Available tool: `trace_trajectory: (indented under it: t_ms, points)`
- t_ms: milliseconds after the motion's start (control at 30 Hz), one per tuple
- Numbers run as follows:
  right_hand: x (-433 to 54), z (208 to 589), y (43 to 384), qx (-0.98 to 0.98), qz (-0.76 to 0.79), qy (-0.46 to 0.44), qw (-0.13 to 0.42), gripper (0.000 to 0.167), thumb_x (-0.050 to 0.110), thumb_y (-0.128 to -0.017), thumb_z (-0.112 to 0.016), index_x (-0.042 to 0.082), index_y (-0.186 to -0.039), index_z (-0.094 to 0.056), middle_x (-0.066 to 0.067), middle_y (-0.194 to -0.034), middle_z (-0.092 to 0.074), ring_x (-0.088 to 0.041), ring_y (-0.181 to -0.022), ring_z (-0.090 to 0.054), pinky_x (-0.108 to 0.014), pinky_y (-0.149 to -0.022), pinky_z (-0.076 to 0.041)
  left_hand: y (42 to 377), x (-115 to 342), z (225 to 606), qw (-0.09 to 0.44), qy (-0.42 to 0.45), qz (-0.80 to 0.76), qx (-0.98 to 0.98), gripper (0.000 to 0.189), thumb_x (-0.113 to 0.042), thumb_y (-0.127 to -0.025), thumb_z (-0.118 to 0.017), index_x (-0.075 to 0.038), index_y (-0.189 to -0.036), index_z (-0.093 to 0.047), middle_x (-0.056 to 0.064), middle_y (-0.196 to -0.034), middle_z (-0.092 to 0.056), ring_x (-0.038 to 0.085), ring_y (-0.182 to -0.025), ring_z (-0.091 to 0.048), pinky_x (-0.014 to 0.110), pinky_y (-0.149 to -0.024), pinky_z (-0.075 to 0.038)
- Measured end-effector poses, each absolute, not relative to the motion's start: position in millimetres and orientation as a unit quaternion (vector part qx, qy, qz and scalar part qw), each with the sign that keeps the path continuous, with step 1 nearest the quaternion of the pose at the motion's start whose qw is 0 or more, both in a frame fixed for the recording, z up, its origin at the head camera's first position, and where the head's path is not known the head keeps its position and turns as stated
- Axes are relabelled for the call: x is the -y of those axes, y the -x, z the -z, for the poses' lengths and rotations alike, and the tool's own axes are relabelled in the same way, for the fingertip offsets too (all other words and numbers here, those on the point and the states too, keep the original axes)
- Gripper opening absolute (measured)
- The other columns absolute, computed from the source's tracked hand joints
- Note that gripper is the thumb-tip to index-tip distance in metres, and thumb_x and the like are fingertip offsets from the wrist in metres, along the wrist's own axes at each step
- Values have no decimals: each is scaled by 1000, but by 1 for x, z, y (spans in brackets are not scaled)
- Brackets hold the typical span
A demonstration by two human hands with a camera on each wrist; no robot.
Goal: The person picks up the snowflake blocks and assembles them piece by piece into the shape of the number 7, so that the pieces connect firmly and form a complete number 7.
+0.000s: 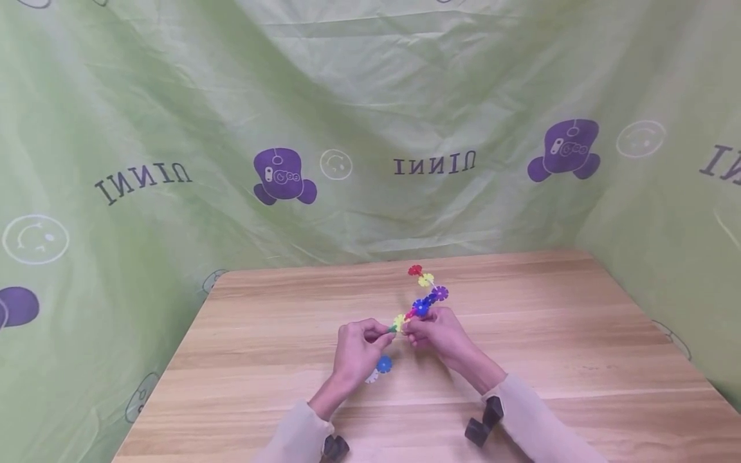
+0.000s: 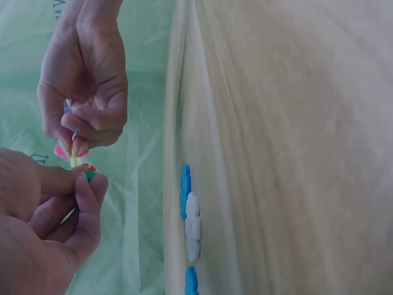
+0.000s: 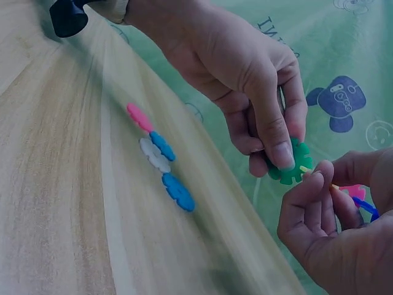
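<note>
My left hand (image 1: 354, 352) pinches a green notched plastic disc (image 3: 291, 162) between thumb and fingertips. Just to its right, my right hand (image 1: 442, 334) pinches a yellow disc (image 1: 399, 322) at the near end of a chain of snowflake discs. The green disc meets the yellow one edge to edge. From there the chain rises over the right hand through a pink disc (image 1: 410, 314), a blue disc (image 1: 420, 307), a purple disc (image 1: 440, 293), another yellow disc (image 1: 426, 280) and a red disc (image 1: 415, 270). Fingers partly cover the joint.
Below the hands on the wooden table (image 1: 260, 360) lie loose discs: a blue one (image 1: 384, 364), a white one (image 1: 371, 377), and, in the right wrist view, a second blue disc (image 3: 163, 146) and a pink disc (image 3: 139, 117). Green printed cloth (image 1: 359, 218) surrounds the table.
</note>
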State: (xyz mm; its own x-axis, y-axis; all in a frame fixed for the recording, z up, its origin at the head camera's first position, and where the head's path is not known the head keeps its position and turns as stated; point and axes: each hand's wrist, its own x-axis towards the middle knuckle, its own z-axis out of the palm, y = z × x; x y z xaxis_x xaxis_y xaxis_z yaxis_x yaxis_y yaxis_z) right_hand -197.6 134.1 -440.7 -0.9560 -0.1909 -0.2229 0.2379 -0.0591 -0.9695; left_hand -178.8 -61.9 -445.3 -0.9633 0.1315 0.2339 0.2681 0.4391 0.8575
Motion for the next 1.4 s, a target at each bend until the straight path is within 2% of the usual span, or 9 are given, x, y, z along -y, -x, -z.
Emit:
trace_trajectory:
  t_ms: [333,667,867,1033,1400]
  points:
    - [-127,435,197,-672,727,-15,143,14,-2,-92,-69,-9,-104,-67,-3,-81,-70,-10,-69,-64,-19,-64,-58,181,66,441,66,121,518,844,5,-9,-89,-83,-6,-92,-81,11,-89,-82,18,-81,-81,19,-71,-64]
    - [-128,438,195,-682,720,-26,129,16,0,-92,-71,-8,-106,-66,-3,-83,-70,-11,-71,-65,-24,-68,-61,182,66,446,57,120,531,837,6,-9,-88,-84,-7,-92,-81,11,-90,-83,18,-83,-81,22,-75,-65]
    - [-130,438,193,-696,706,-21,128,19,1,-92,-72,-7,-107,-65,-4,-87,-70,-14,-76,-66,-26,-72,-62,181,71,449,23,115,527,841,16,-12,-88,-84,-9,-102,-80,9,-97,-83,15,-85,-78,20,-77,-63]
    - [-134,441,193,-703,701,-31,115,19,2,-91,-73,-7,-107,-66,-5,-87,-70,-17,-78,-67,-29,-74,-63,180,78,452,-17,129,504,854,31,-10,-87,-83,-2,-116,-76,12,-102,-81,14,-87,-75,19,-76,-62]
    - [-140,439,197,-693,711,-27,113,18,1,-92,-71,-7,-108,-66,-4,-85,-72,-18,-79,-69,-31,-77,-65,178,97,456,-61,167,407,896,29,-19,-85,-87,-5,-109,-78,3,-93,-80,7,-78,-66,21,-70,-57]
